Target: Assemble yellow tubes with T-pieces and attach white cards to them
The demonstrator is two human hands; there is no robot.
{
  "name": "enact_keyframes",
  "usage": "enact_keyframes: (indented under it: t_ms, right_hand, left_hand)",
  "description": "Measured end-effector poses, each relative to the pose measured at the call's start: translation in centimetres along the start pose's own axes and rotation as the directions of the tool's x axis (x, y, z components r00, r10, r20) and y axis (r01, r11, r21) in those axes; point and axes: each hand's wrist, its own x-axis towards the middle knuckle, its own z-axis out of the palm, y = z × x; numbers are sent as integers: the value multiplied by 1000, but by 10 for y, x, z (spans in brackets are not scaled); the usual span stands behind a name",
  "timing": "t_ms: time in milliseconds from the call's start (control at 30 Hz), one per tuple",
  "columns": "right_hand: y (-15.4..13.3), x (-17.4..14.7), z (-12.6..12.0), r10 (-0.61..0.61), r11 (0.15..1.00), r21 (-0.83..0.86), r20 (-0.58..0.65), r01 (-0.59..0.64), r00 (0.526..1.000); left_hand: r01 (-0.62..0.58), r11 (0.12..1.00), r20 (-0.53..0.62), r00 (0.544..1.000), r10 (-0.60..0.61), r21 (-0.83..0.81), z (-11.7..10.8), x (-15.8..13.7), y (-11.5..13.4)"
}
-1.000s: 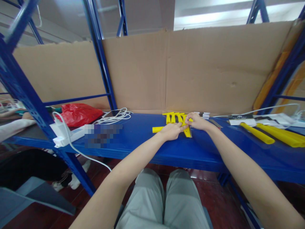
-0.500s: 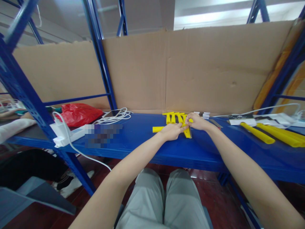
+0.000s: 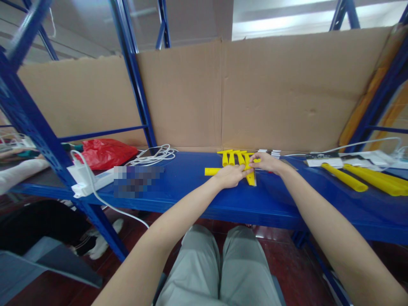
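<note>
My left hand (image 3: 230,175) grips a yellow plastic tube (image 3: 211,171) that lies on the blue shelf (image 3: 191,187), its end sticking out to the left of my fist. My right hand (image 3: 266,163) pinches a short yellow T-shaped piece (image 3: 250,176) right beside the left hand, fingertips nearly touching. Behind both hands, several more yellow T-shaped pieces (image 3: 230,155) stand in a row near the cardboard wall.
Long yellow tubes (image 3: 360,178) and white papers (image 3: 325,162) lie on the shelf at right. A coil of white cable (image 3: 153,155), a red bag (image 3: 105,152) and a white power strip (image 3: 83,178) sit at left. Another person's sleeve (image 3: 19,172) shows far left. Cardboard (image 3: 223,93) backs the shelf.
Both hands stay at the yellow pieces with only a slight shift of the right hand's fingers. The person at far left has moved a foot a little.
</note>
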Motion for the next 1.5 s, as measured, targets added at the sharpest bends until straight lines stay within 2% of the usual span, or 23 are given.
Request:
enact_keyframes:
  t_ms: [200, 267, 300, 367, 467, 533, 800, 1100, 1367, 1500]
  right_hand:
    - [5, 4, 3, 108, 976, 205, -134, -79, 985]
    - [2, 3, 3, 173, 947, 292, -119, -133, 978]
    - [0, 2, 2, 206, 928, 331, -73, -171, 976]
    - [-5, -2, 1, 227, 882, 401, 98, -247, 969]
    - [-9, -9, 0, 149, 823, 470, 362, -319, 920]
    - [-9, -11, 1, 91, 801, 504, 428, -322, 899]
    - [-3, -8, 2, 27, 771, 573, 405, -277, 914]
    - [-10, -10, 2, 53, 783, 548, 414, -295, 909]
    - [-11, -10, 3, 97, 787, 527, 406, -320, 909]
    - [-9, -9, 3, 83, 772, 552, 405, -316, 911]
  left_hand:
    - [73, 997, -12, 997, -73, -22, 1, -1, -3]
    - [114, 993, -15, 993, -114, -27, 0, -2, -5]
    - [129, 991, -14, 992, -129, -29, 0, -2, -6]
    - [148, 989, -10, 989, -148, -30, -1, -3, -8]
    - [154, 987, -8, 988, -154, -37, -1, -3, -9]
    - [147, 988, -14, 989, -148, -43, 0, -3, -10]
    - [178, 980, -44, 982, -183, -88, 3, -3, -9]
    - [220, 962, -23, 974, -227, -164, 3, -2, -9]
    - [256, 955, 9, 966, -257, -149, 4, 0, -11]
    - [301, 940, 39, 953, -299, -163, 0, -1, -10]
